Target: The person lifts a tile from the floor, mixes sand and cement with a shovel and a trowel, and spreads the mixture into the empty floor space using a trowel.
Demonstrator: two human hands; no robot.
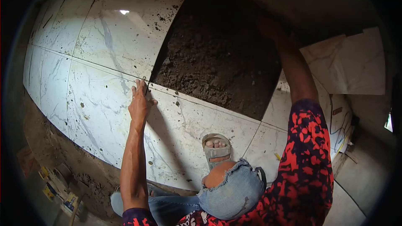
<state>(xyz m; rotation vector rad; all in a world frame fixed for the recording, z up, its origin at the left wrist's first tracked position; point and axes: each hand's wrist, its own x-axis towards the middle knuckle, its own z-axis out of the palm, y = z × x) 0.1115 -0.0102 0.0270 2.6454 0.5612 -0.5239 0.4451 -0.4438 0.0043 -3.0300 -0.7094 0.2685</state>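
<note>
My left hand [140, 104] rests on the white marbled tiles [106, 109], its fingers stretched out and its thumb apart. Its fingertips touch the tile joint at the near left corner of a dark soil bed [201, 67]. A small dark object [144, 78] lies at the fingertips, too small to name. A thin pale line [113, 72] runs along the joint. Deep shadow covers my right hand [268, 28] at the far right side of the soil; its fingers cannot be made out, nor whether they hold anything.
Loose tile pieces [356, 65] stand at the right, with a dark cord [331, 121] below them. A sandaled foot [217, 148] is on the near tiles. Yellow and grey equipment [54, 184] sits at lower left. Soil crumbs dot the tiles.
</note>
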